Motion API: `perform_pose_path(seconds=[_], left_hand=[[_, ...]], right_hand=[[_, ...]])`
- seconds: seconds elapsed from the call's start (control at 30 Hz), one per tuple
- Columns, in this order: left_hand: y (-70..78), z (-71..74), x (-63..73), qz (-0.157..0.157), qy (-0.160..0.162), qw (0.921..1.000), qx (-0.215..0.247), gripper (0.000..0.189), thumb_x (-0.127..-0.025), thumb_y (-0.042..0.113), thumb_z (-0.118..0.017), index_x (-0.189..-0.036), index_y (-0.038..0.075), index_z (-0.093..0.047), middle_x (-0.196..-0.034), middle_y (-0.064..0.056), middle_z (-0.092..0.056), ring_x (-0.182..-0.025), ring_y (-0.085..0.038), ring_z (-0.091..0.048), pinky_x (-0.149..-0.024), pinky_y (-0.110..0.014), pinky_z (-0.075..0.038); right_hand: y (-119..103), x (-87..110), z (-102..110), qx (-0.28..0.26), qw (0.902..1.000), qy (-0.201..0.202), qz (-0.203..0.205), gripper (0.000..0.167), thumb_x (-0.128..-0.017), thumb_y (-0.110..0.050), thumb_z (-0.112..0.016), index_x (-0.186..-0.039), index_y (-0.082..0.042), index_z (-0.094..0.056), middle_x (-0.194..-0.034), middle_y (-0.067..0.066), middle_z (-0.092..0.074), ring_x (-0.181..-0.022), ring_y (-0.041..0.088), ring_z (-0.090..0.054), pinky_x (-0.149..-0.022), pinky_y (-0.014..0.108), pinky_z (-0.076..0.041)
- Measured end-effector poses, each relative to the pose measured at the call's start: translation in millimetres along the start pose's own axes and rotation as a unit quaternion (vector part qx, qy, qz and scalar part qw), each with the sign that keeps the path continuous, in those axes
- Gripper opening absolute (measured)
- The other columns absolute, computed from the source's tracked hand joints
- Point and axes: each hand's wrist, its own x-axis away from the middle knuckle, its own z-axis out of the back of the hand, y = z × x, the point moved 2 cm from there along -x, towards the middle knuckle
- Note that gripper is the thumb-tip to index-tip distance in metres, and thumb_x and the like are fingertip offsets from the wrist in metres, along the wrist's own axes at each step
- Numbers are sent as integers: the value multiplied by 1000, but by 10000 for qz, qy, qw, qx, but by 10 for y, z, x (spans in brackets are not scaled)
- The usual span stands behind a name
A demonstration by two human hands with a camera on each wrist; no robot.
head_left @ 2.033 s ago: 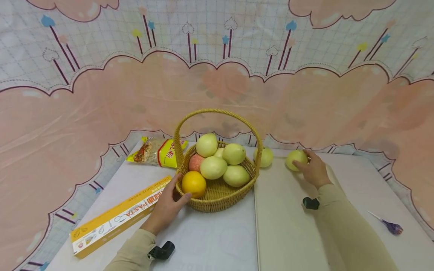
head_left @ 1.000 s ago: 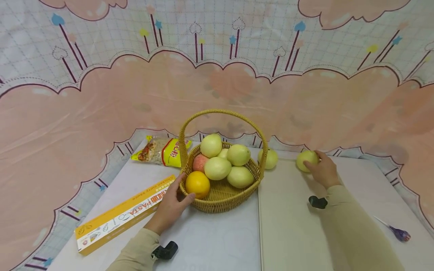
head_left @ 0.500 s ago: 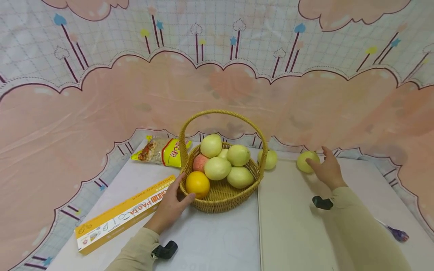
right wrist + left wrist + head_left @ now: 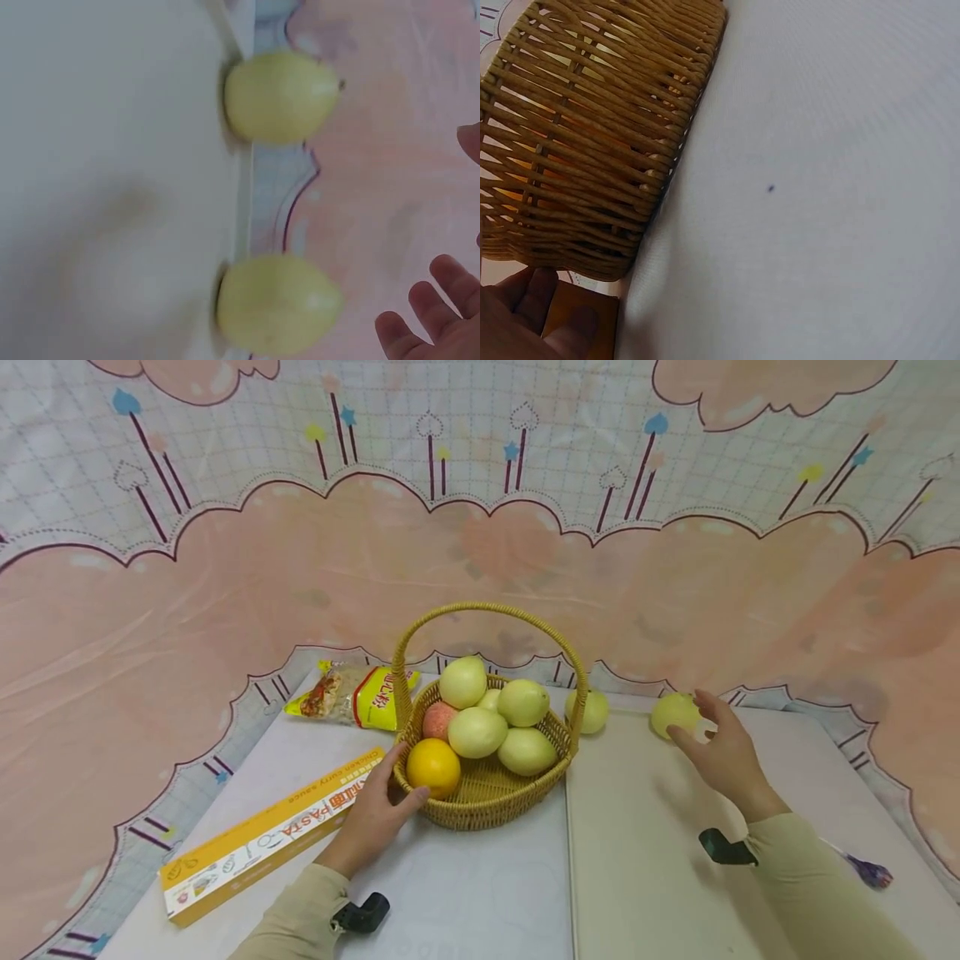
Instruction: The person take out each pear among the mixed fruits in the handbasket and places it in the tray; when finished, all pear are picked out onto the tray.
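A woven basket (image 4: 480,814) with a tall handle holds an orange (image 4: 433,768), a reddish fruit (image 4: 438,721) and several pale green pears (image 4: 477,732). My left hand (image 4: 371,822) grips its near left rim, thumb at the front, the other fingers along the outer side. The left wrist view shows the basket's woven wall (image 4: 592,127) close up. On the right, my right hand (image 4: 723,760) is spread with nothing in it, just beside a lone pear (image 4: 670,714). Another pear (image 4: 594,712) stands by the basket handle. Both lone pears appear apart in the right wrist view.
A yellow-and-white pasta box (image 4: 273,839) lies left of the basket, and a yellow food packet (image 4: 352,697) behind it. Under the right arm is a pale flat board (image 4: 637,860). A wrapped lollipop (image 4: 868,870) lies far right. A printed curtain (image 4: 337,585) hangs behind the table.
My right hand has let go of the lone pear and drawn back towards me and to the right, its fingers spreading. The left hand stays on the basket.
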Motion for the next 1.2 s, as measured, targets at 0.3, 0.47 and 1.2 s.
perform_pose_path(seconds=[0.3,0.47,1.2], left_hand=[[9,2,2,26,-9,10000,-33,84,-98,43,-63,-160,9,-17,-164,-19,-16,-149,-39,-15,-119,-57,-14],[9,2,-7,66,-11,10000,-61,84,-98,43,-62,-160,10,-17,-164,-19,-16,-149,-38,-15,-119,-56,-14],[-1,-9,-1,56,-1,10000,29,83,-98,41,-63,-160,9,-19,-162,-21,-19,-148,-40,-17,-119,-57,-14]], right_hand=[[-562,355,-243,-72,9897,84,1430,63,-86,-6,-77,-142,0,-50,-142,20,-52,-125,43,-51,-100,61,-42],[-829,463,-375,-71,9746,-173,2230,67,-79,-5,-83,-139,-4,-54,-141,13,-55,-128,32,-52,-107,32,-43],[-1319,267,-1149,-1279,9573,-1363,2205,62,-87,-12,-79,-141,0,-51,-144,17,-51,-132,38,-47,-97,61,-46]])
